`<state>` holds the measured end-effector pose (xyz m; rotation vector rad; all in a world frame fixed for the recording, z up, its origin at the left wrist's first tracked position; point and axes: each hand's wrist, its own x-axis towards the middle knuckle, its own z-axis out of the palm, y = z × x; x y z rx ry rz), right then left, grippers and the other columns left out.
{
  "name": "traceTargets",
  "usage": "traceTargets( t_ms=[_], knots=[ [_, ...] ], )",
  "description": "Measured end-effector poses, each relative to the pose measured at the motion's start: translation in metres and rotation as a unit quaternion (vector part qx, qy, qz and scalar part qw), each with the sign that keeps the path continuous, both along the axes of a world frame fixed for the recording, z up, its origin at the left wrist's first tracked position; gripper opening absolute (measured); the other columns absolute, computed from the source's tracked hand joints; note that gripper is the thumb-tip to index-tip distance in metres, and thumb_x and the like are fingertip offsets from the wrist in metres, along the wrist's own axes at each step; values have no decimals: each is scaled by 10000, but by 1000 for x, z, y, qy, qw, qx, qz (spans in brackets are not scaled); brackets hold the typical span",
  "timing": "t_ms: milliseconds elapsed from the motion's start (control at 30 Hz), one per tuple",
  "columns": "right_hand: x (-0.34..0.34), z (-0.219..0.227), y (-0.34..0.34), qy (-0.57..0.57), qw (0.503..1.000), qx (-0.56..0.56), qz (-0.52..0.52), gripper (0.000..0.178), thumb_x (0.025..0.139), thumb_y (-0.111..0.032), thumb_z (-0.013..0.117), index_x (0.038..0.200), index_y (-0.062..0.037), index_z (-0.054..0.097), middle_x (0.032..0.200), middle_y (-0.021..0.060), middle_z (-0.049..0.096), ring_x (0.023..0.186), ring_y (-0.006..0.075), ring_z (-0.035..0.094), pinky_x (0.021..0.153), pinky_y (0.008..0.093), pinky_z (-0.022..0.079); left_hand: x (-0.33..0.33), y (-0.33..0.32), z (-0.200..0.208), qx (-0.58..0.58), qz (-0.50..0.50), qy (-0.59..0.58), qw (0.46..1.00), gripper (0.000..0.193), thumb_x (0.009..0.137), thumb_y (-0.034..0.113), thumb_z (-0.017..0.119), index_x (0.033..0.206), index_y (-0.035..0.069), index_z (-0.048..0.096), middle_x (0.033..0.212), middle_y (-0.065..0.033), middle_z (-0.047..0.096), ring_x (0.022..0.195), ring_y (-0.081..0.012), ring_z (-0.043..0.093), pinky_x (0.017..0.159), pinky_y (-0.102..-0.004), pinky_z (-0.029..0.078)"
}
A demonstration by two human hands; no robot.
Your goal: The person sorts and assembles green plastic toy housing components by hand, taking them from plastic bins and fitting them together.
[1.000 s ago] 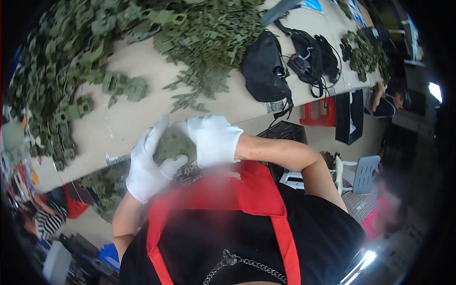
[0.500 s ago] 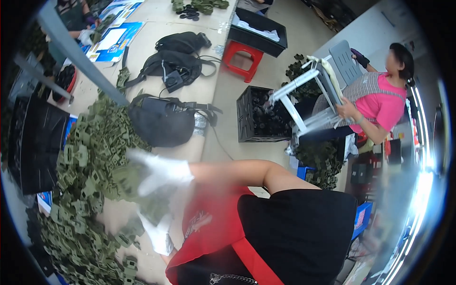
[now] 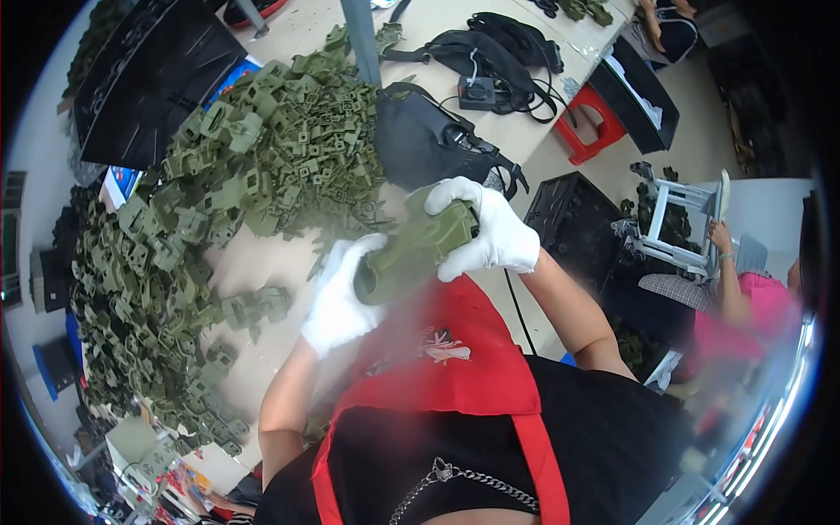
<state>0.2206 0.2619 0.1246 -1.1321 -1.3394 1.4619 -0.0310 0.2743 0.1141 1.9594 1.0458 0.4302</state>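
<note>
In front of my red apron I hold an olive-green hollow moulded plastic part (image 3: 418, 252) between both hands. My left hand (image 3: 343, 296), in a white glove, is closed round its lower left end, beside a rounded opening. The fingers of my right hand (image 3: 492, 229), also gloved in white, grip its upper right end; a dark bit shows there. Beyond my hands, small olive-green pieces (image 3: 328, 131) lie heaped on the table. Larger moulded parts (image 3: 140, 267) form a pile along the left, and a few lie loose (image 3: 254, 306) nearer to me.
A black pouch (image 3: 420, 136) and black bags with a small boxy device (image 3: 477, 92) lie on the pale table (image 3: 262, 258). A grey post (image 3: 360, 39) rises behind the heap. To the right are a black crate (image 3: 573, 219), a red stool (image 3: 595, 127) and a person holding a metal-framed chair (image 3: 678, 214).
My view has turned, so the table has shifted across it. My right hand has come away from the pile, and both hands now hold the green part up before my apron.
</note>
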Motion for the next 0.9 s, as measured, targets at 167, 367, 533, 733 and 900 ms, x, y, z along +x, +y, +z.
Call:
traceTargets(
  t_ms=[167,367,533,733,900],
  knots=[
    [-6,-10,8,-66,998,0,-2,533,538,-128,899,970,-59,595,1021,47,631,944,133,576,867,280,460,-6,-5,-18,-37,4,-12,999,681,673,104,749,1286,148,454,1121,-146,539,1008,-308,561,853,-368,470],
    [77,-27,66,-291,950,-113,-17,358,795,-346,744,1020,-88,638,879,6,649,793,110,612,653,270,504,3,-13,-58,-305,160,-212,915,997,648,133,806,1474,113,248,1411,-196,360,1293,-337,396,1011,-420,412],
    [155,-85,157,213,893,-141,-369,409,821,-543,649,980,-166,667,846,-6,677,645,160,610,529,244,460,-38,-29,-118,-290,390,-278,828,766,792,86,703,1434,65,284,1370,-203,400,1231,-300,449,947,-379,471],
    [123,-188,335,310,882,-239,-264,315,911,-439,505,1109,-212,595,1122,-2,614,1043,174,542,829,388,454,-42,-65,-144,-177,511,-86,837,445,818,235,696,1179,2,581,1119,-187,622,1006,-279,623,893,-357,487],
    [180,-192,439,321,886,-282,-180,633,868,-502,541,1305,-65,403,1341,128,423,1260,274,364,1021,405,332,-44,-84,-147,-215,611,-71,759,508,800,266,693,1215,4,559,1158,-206,599,1036,-300,616,891,-366,492]
  ],
)
